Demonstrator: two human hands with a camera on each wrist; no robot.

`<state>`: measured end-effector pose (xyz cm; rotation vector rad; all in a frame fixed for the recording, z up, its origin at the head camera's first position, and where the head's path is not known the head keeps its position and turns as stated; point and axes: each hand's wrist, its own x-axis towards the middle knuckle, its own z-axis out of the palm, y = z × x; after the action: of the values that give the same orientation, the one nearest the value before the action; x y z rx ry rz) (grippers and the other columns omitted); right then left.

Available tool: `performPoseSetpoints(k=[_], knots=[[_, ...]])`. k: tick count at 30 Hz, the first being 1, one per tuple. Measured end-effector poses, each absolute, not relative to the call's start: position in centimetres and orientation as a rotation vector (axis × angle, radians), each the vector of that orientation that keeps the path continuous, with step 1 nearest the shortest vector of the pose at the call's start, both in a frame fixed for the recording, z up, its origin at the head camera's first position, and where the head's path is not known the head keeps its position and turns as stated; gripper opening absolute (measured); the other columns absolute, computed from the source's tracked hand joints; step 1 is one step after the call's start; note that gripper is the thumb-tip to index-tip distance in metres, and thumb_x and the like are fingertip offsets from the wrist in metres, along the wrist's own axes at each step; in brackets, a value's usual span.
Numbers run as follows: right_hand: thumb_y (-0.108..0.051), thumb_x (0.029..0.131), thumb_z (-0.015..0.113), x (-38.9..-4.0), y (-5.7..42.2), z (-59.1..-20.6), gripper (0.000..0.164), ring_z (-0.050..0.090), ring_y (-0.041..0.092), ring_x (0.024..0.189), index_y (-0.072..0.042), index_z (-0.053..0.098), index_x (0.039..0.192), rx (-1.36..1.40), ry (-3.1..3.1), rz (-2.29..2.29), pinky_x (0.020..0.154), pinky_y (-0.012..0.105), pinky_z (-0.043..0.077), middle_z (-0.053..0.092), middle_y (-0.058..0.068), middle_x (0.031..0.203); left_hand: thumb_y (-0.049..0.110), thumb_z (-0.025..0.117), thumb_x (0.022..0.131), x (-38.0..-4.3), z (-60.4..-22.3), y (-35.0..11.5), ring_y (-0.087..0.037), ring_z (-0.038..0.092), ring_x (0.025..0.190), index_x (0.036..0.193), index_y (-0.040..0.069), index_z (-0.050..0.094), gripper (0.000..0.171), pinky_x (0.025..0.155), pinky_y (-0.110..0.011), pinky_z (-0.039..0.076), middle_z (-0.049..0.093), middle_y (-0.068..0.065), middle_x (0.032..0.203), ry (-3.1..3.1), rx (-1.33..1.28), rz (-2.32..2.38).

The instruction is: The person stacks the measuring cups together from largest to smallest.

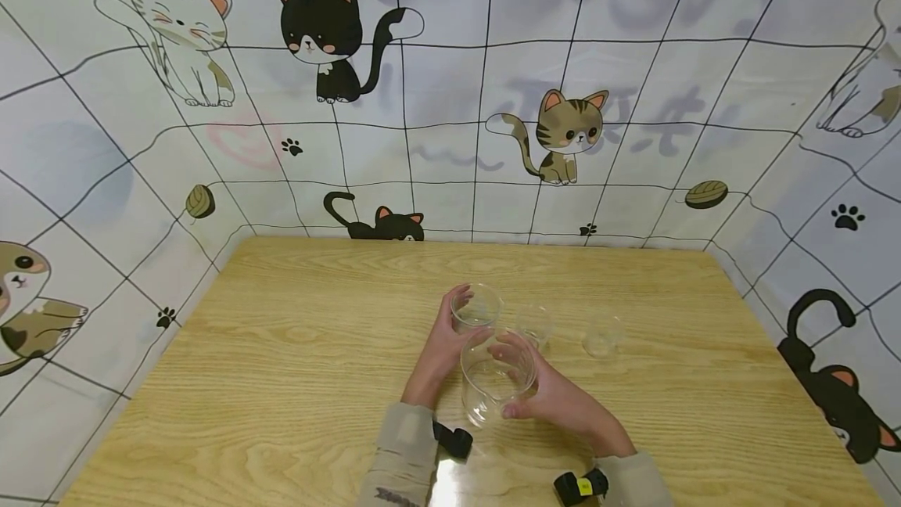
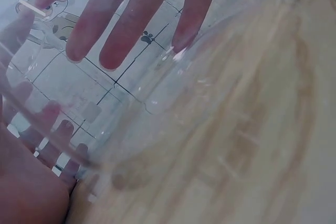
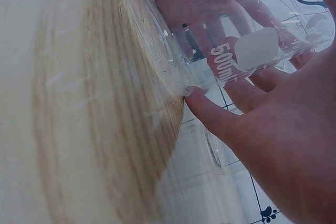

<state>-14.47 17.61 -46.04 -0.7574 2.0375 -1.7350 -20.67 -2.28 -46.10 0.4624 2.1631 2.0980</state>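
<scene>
My right hand [image 1: 556, 396] grips a large clear glass beaker [image 1: 482, 391] close to the front of the table. A "500ml" mark and a pale label patch [image 3: 256, 47] show on its wall in the right wrist view. Just behind it, my left hand [image 1: 439, 343] holds a smaller clear beaker [image 1: 479, 310], fingers on its far side and thumb toward me. The two beakers overlap in the head view, so whether they touch is unclear. In the left wrist view, fingers [image 2: 118, 45] appear through glass with white graduation marks.
Two more small clear glass vessels, one [image 1: 536, 325] behind the large beaker and another [image 1: 601, 336] farther right, stand on the wooden table [image 1: 317, 350]. Their outlines are faint. A cat-print cloth wall [image 1: 450, 155] rises behind the table and at both sides.
</scene>
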Motion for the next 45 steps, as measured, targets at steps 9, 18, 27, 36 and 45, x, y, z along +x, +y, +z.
performPoseSetpoints(k=[9, 18, 27, 36, 45], knots=[[-0.011, 0.074, 0.072, -14.6, 17.8, -46.7, 0.092, 0.025, 0.029, 0.13, -0.027, 0.011, 0.141, -0.768, 2.07, -1.72, 0.1, 0.048, 0.025, 0.029, 0.01, 0.141, 0.026, 0.074, 0.073, -20.5, -46.1, -2.1, -0.027, 0.025, 0.129, 0.137, 0.016, 0.028, 0.079, 0.103, -0.046, 0.018, 0.033, -0.013, 0.137, 2.234, 0.428, 2.061], [-0.009, 0.075, 0.071, -14.7, 17.9, -46.9, 0.092, 0.024, 0.024, 0.13, -0.026, 0.01, 0.141, -0.728, 2.056, -1.729, 0.101, 0.046, 0.024, 0.029, 0.006, 0.142, 0.024, 0.073, 0.074, -20.2, -45.9, -2.1, -0.028, 0.029, 0.127, 0.137, 0.014, 0.029, 0.077, 0.104, -0.044, 0.019, 0.031, -0.017, 0.136, 2.246, 0.459, 2.079], [-0.008, 0.075, 0.071, -14.6, 17.8, -46.6, 0.093, 0.024, 0.022, 0.131, -0.018, 0.008, 0.142, -0.75, 2.056, -1.73, 0.101, 0.045, 0.024, 0.028, 0.007, 0.142, 0.029, 0.075, 0.071, -21.0, -47.6, -2.4, -0.028, 0.034, 0.124, 0.136, 0.024, 0.031, 0.078, 0.099, -0.044, 0.029, 0.038, -0.01, 0.134, 2.188, 0.404, 2.118], [-0.005, 0.076, 0.069, -14.7, 17.8, -46.6, 0.089, 0.023, 0.024, 0.131, -0.016, 0.01, 0.142, -0.751, 2.045, -1.724, 0.101, 0.047, 0.024, 0.027, 0.009, 0.142, 0.034, 0.075, 0.07, -21.4, -48.8, -3.2, -0.025, 0.042, 0.118, 0.134, 0.024, 0.034, 0.076, 0.094, -0.044, 0.034, 0.046, 0.0, 0.129, 2.196, 0.404, 2.127], [-0.006, 0.075, 0.07, -14.6, 17.7, -46.5, 0.089, 0.023, 0.026, 0.131, -0.02, 0.012, 0.142, -0.758, 2.051, -1.721, 0.1, 0.049, 0.025, 0.027, 0.009, 0.142, 0.023, 0.073, 0.074, -21.5, -49.0, -3.9, -0.029, 0.044, 0.116, 0.134, 0.016, 0.034, 0.072, 0.091, -0.041, 0.038, 0.047, -0.004, 0.129, 2.094, 0.488, 2.167]])
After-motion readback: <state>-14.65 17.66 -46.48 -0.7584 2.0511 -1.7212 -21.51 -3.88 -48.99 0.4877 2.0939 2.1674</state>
